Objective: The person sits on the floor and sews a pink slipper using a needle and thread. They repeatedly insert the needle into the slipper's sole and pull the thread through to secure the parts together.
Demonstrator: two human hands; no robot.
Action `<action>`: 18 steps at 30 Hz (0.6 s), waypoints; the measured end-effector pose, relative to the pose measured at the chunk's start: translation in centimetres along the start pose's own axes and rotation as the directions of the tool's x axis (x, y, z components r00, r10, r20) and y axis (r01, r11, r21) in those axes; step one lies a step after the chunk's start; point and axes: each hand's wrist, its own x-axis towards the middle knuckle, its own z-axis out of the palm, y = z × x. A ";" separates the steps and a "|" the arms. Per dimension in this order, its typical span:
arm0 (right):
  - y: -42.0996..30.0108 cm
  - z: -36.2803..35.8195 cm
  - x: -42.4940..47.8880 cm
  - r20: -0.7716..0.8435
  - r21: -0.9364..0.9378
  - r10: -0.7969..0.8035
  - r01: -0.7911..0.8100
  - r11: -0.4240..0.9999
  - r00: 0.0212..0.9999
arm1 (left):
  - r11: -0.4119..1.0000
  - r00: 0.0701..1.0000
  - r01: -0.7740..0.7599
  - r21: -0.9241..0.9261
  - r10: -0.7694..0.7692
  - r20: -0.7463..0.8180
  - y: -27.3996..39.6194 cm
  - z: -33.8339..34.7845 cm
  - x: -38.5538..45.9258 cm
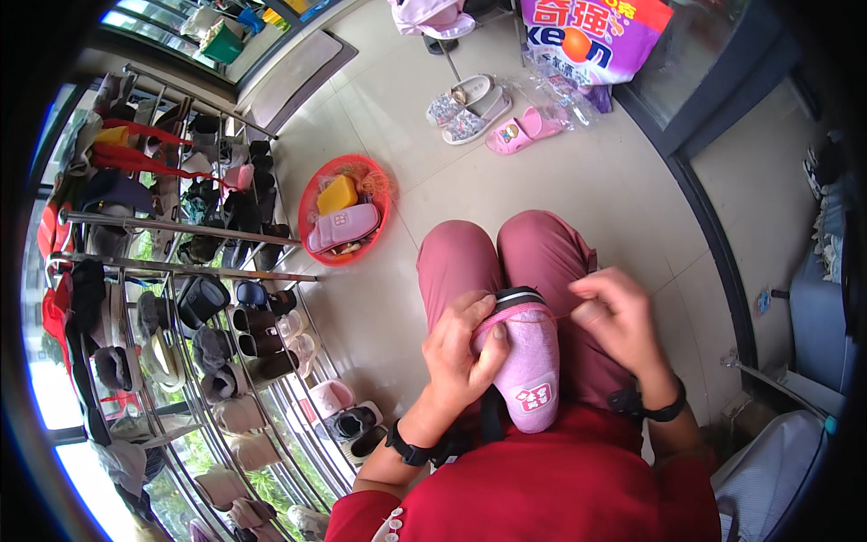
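Note:
A pink fabric slipper with a printed patch lies over my lap, its dark sole edge towards my knees. My left hand grips it from the left side, with the thumb pressed on the fabric near the pink braided edge. From that edge a thin reddish thread runs right to my right hand. The right fingers are bent together at the thread and slightly blurred; whether they also hold a needle cannot be seen.
A red plastic basket on the tiled floor holds another pink slipper, a yellow object and tangled thread. Metal shoe racks full of footwear stand left. Ahead are floral shoes, a pink clog and a purple bag.

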 end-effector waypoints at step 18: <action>-9.2 2.4 5.1 0.396 0.826 0.025 -0.368 0.428 0.918 | 0.999 0.997 -0.047 -0.004 0.047 -0.069 0.2 0.5 -0.1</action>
